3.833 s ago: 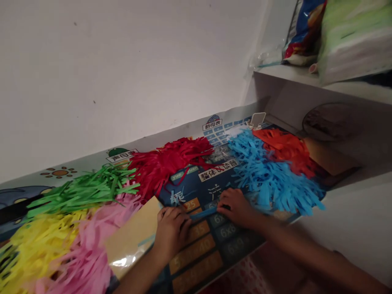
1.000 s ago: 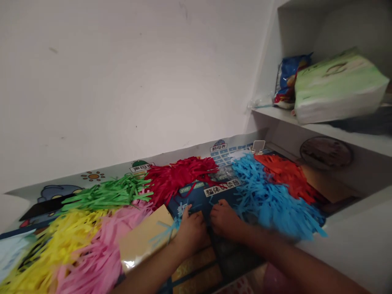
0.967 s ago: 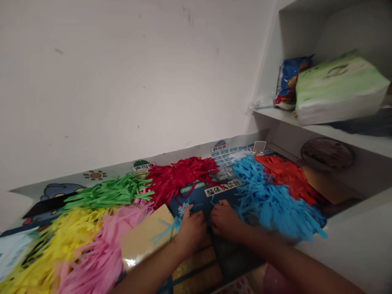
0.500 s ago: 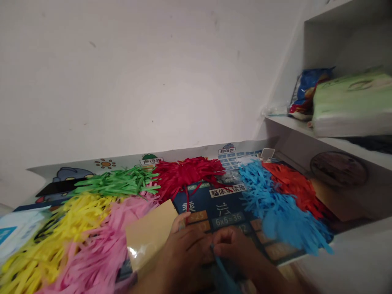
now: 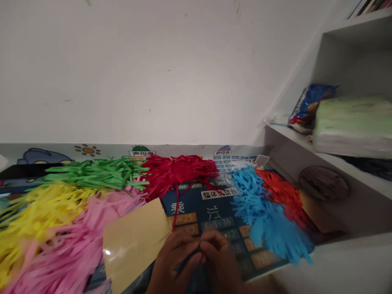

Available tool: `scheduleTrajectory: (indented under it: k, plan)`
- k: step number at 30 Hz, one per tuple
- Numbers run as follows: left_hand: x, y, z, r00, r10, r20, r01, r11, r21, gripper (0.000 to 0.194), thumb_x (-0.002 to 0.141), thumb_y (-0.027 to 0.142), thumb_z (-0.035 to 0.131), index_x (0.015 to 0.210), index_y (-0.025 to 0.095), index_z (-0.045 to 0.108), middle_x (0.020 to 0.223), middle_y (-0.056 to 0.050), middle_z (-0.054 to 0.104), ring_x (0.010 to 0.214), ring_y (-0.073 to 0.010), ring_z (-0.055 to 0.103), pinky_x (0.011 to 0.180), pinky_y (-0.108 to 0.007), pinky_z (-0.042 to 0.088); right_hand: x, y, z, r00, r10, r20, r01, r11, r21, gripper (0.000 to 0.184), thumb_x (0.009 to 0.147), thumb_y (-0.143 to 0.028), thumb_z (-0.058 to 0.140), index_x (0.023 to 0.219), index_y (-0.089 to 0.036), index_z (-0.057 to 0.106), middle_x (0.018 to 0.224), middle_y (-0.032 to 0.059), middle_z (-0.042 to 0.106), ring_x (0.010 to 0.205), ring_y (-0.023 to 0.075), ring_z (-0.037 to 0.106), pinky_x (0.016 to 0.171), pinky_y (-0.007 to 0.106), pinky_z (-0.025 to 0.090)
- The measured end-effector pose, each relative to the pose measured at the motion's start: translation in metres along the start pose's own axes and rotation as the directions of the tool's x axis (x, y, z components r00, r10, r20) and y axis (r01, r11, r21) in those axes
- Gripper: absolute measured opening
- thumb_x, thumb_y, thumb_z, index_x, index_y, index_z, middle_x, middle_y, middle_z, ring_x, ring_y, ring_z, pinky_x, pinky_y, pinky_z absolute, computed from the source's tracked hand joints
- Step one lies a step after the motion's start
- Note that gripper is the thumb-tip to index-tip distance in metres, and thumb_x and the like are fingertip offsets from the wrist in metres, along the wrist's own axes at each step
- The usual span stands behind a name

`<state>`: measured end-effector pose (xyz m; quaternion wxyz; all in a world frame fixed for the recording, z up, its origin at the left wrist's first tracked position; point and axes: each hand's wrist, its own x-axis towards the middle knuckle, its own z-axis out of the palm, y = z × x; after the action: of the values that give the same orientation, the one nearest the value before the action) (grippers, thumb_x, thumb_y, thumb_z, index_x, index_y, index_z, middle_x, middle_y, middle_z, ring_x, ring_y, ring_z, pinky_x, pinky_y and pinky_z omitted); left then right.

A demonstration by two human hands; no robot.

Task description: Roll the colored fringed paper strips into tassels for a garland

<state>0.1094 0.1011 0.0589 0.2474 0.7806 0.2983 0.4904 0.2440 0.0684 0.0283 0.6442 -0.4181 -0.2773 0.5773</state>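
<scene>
My left hand (image 5: 173, 261) and my right hand (image 5: 219, 259) meet at the bottom centre, with thumbs and fingertips pinched close together. A thin blue strip (image 5: 181, 266) shows dimly at the left fingers; most of it is hidden by the hands and shadow. Just left of them lies a tan paper packet (image 5: 134, 241) with a shiny clear cover. Beyond the fingers sits a bundle of red fringed strips (image 5: 180, 171), one long red tail (image 5: 176, 208) running down toward my left hand. To the right spreads a blue fringed bundle (image 5: 269, 220).
Green (image 5: 98, 173), yellow (image 5: 45, 212) and pink (image 5: 79, 237) fringed bundles cover the left side. An orange-red bundle (image 5: 284, 192) lies against the shelf unit (image 5: 288, 143) at right. A printed mat (image 5: 214, 212) covers the table, with a wall behind.
The view has turned and levelled slightly. My hands have drawn closer together, fingertips now meeting. The blue strip that hung below my right hand is now mostly out of sight.
</scene>
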Motion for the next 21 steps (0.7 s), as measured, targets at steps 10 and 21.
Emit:
scheduleTrajectory:
  k: [10,21]
  plan:
    - [-0.003,-0.017,-0.016,0.748,-0.648,0.141,0.656,0.691,-0.302,0.038,0.092,0.052,0.046,0.073,0.022,0.061,0.062,0.001,0.061,0.056,-0.0131,0.056,0.053,-0.020,0.047,0.120,-0.074,-0.065,0.939,-0.340,-0.052,-0.011,0.119,-0.993,0.018,0.089,-0.019,0.052,0.093,-0.016,0.069,0.096,0.0084,0.069,0.091,0.0200,0.062,0.083,0.031,0.048]
    - [-0.011,-0.028,-0.002,0.711,-0.667,0.222,0.702,0.662,-0.261,0.046,0.084,0.064,0.048,0.073,0.019,0.055,0.059,0.004,0.046,0.055,-0.0126,0.041,0.052,-0.021,0.036,0.191,-0.080,-0.104,0.942,-0.245,-0.227,-0.286,-0.236,-0.929,0.025,0.093,-0.031,0.059,0.110,-0.013,0.061,0.111,0.0082,0.062,0.098,0.0206,0.062,0.086,0.041,0.052]
